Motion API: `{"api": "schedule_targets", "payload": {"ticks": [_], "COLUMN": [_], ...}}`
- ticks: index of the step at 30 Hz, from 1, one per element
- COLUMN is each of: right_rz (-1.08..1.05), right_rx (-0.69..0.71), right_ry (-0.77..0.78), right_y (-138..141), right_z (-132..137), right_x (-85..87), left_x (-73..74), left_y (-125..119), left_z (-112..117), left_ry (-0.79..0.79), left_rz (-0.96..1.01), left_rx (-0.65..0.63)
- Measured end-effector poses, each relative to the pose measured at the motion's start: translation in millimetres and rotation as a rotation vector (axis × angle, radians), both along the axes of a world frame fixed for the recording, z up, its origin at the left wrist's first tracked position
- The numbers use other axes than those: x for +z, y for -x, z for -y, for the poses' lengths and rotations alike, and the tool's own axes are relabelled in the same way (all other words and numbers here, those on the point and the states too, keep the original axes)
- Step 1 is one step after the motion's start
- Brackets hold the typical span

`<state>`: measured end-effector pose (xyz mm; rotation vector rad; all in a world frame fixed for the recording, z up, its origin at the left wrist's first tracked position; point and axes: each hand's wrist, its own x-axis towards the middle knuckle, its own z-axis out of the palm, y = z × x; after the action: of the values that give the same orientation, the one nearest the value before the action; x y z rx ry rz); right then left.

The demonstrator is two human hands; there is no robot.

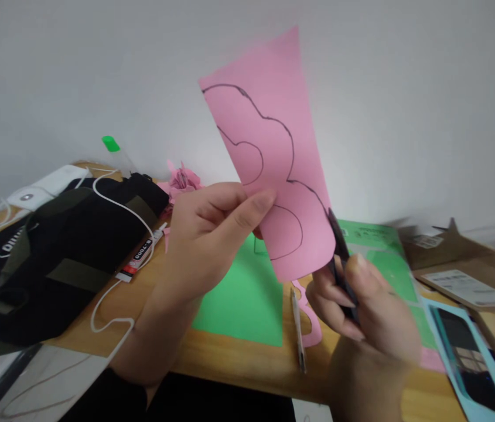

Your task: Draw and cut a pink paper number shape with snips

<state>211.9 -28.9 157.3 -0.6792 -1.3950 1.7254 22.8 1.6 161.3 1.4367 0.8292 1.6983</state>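
My left hand (212,234) pinches a sheet of pink paper (282,146) between thumb and fingers, holding it up in front of the wall. Black curved outlines are drawn on the sheet, and its lower right corner has a rounded cut edge. In my right hand (370,305) is a pair of dark scissors (340,243), fingers wrapped round the handles. The blades meet the paper's right edge, near the drawn outer line. Below lie a green sheet (242,299), a slim pen-like tool (298,331) and a curved pink paper strip (312,319) on the wooden table.
A black bag (71,234) with a white cable and a B-7000 glue tube (142,252) lies left. Crumpled pink paper (182,180) sits behind. Right are a green packet (368,234), an opened cardboard box (462,252) and a phone (469,357) on a light-blue surface.
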Motion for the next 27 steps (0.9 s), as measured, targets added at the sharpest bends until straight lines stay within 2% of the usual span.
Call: {"api": "schedule_targets", "payload": {"ticks": [4,10,15,27], "right_rz": [0.0,0.019,0.026,0.039], "right_rx": [0.026,0.025,0.02,0.004], "right_ry": [0.018,0.041,0.038,0.009], "right_y": [-3.1,-4.2,-3.3,-2.2], "right_z": [1.2,2.3,1.4,2.7], "right_x": [-0.9,0.4,-2.0,-1.7], "left_x": [-0.6,3.5,6.6,8.7], "left_y": [0.8,4.5,4.5,2.8], "left_z": [-0.1,1.5,4.2,5.0], "left_ry": [-0.021,-0.07,-0.099,-0.103], "left_rz": [-0.016,-0.089,-0.214,-0.232], "left_rx": [0.036,0.014,0.091,0.084]}}
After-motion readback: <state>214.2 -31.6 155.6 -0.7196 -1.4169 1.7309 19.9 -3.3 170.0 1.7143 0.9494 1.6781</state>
